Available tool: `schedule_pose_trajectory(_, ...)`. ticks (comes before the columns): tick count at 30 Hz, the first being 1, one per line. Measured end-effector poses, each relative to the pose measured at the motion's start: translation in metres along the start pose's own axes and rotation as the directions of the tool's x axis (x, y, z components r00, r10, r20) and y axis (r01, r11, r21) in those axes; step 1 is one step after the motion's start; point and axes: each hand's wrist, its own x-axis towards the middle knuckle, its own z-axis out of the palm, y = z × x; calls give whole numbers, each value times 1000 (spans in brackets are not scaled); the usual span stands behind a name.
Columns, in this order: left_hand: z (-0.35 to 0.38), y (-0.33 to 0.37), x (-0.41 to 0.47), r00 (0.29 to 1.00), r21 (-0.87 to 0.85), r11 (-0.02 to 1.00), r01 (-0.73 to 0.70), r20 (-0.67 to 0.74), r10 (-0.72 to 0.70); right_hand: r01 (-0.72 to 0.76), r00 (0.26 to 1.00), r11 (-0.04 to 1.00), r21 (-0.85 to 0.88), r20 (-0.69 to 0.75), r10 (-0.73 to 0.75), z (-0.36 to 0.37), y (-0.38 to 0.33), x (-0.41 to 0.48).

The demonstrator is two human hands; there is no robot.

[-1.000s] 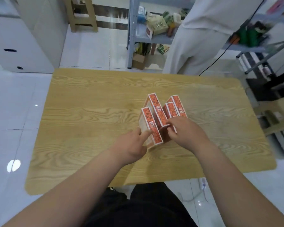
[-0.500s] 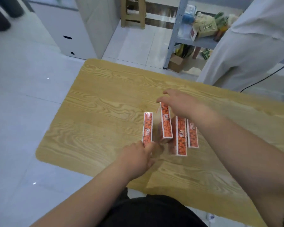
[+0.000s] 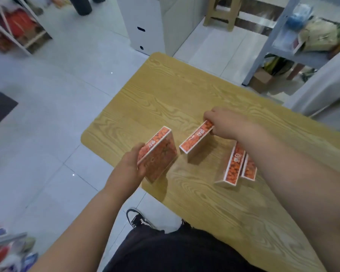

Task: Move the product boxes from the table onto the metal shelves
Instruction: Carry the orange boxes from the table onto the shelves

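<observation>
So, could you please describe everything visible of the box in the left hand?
The box is a flat cardboard-looking carton, printed orange-red with white borders and white characters on its narrow edge. It is tilted, narrow edge up, over the near-left edge of the table. The left hand grips its near end; whether it touches the table is unclear. It is apart from the second box.

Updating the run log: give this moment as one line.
left hand grips one box | right hand grips second box | two boxes rest on table
</observation>
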Motion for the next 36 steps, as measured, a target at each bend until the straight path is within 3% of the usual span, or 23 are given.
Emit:
schedule_pose_trajectory(4, -39, -31, -26, 941, -348, 909, 230, -157, -299, 65, 997, 924, 376, 9, -74, 4, -52, 11)
schedule_pose_trajectory(8, -71, -91, -57, 779, -725, 622, 294, -195, -596, 76, 995, 759, 647, -1, -99, 5, -126, 16)
schedule_pose_trajectory(11, -95, -139, -85, 654, -887, 396, 240, -154, -741, 32, 998, 565, 824, 4, -61, 10, -188, 21)
schedule_pose_trajectory(13, -108, -170, -105, 611, -954, 261, 147, -120, -782, 26, 998, 514, 857, 3, -56, 13, -233, 22)
schedule_pose_trajectory(17, -135, -230, -148, 546, -991, 123, 42, -80, -834, 26, 996, 394, 919, 7, -83, 17, -324, 32)
schedule_pose_trajectory(22, -172, -311, -206, 498, -992, 126, 31, -93, -862, 114, 965, 510, 852, 28, -262, 16, -449, 54)
schedule_pose_trajectory(27, -215, -361, -266, 403, -989, 136, -50, -144, -904, 206, 916, 601, 772, 64, -397, 23, -572, 76)
schedule_pose_trajectory(32, -241, -401, -318, 273, -984, 141, -110, -166, -948, 238, 849, 572, 785, 118, -515, 33, -669, 88)
schedule_pose_trajectory(36, -244, -427, -343, 198, -982, 123, -145, -150, -969, 228, 784, 608, 761, 226, -577, 44, -730, 103)
